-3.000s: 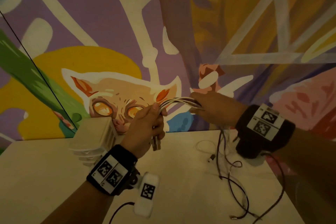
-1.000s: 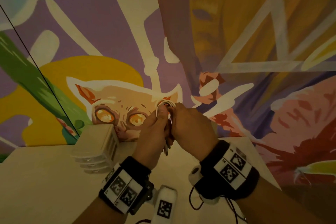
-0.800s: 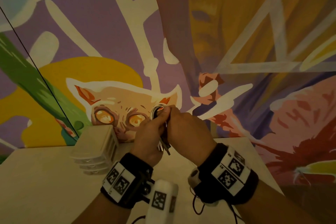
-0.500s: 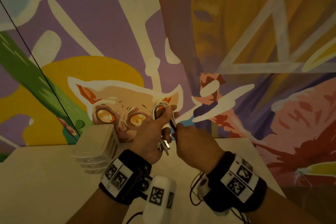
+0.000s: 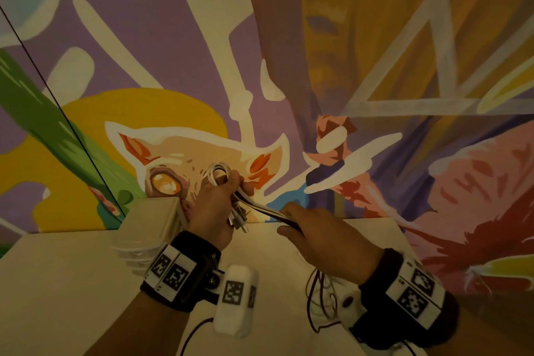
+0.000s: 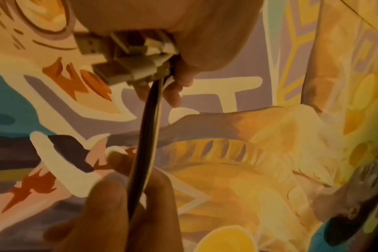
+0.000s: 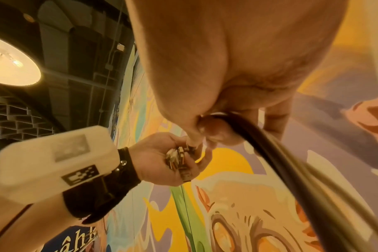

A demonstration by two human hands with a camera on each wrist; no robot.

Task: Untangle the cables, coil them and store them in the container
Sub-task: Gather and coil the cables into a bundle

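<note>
The left hand (image 5: 213, 208) was raised above the table (image 5: 72, 283), just right of the container (image 5: 153, 220), and it gripped a bundle of cables (image 5: 254, 206). Its fingers were curled round a small white loop (image 5: 218, 175) that stood up over the knuckles, while several plugs (image 5: 238, 218) hung from the bottom of the fist. In the left wrist view those plugs (image 6: 127, 56) clustered against the palm, metal ends pointing away.

From that fist the cables ran as 1 tight strand, dark and white together, down and right to the right hand (image 5: 320, 235). The right hand pinched the strand between thumb and fingers; the right wrist view showed the dark cable (image 7: 270, 145) passing under the thumb and out past the camera. The 2 hands were apart, joined only by the strand.

More loose cable (image 5: 318, 298) lay on the table below the right wrist, well to the right of the container. The container, a pale lidded box, sat against the painted wall (image 5: 375, 66).
</note>
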